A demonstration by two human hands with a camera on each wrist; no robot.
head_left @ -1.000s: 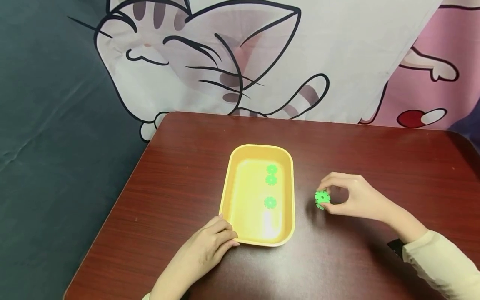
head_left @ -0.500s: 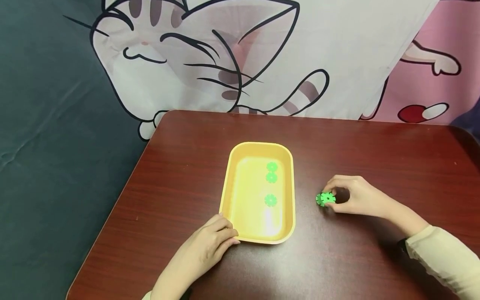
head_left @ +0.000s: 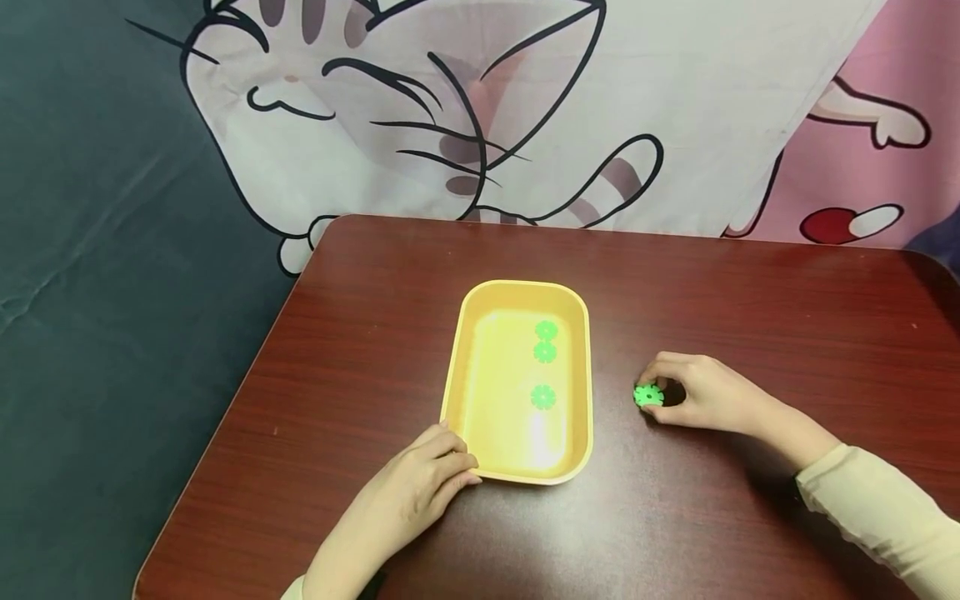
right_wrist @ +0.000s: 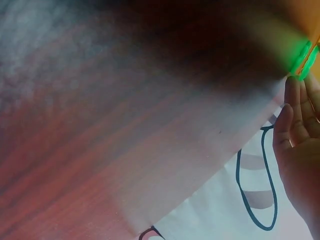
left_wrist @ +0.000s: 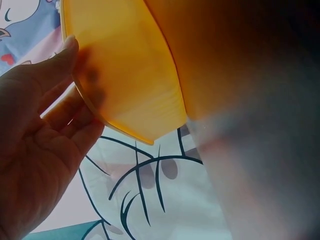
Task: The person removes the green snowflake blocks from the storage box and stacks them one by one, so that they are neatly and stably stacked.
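At the near left corner of the yellow tray [head_left: 459, 375], my left hand [head_left: 412, 492] grips the rim. In the left wrist view, the thumb lies on one side of the tray wall [left_wrist: 125, 65] and the fingers on the other. To the right of the tray, my right hand [head_left: 701, 396] pinches a green notched snowflake disc [head_left: 648, 395] between thumb and fingertips, low over the table. Two green edges [right_wrist: 301, 57] show side by side at the fingertips in the right wrist view. Inside the tray lie a far green disc [head_left: 546, 330], a middle disc [head_left: 545, 352] and a nearer disc [head_left: 543, 397].
The tray stands on a dark red-brown table [head_left: 360, 333] with a rounded far left corner. Behind the table hangs a white cloth [head_left: 712, 108] with a cartoon cat, with pink cloth [head_left: 907, 67] at the right. A dark green surface [head_left: 97, 292] lies to the left.
My right hand has turned the green disc between its fingers, shifting slightly right and then back left. The left hand keeps its hold on the tray. The head view has tilted slightly.
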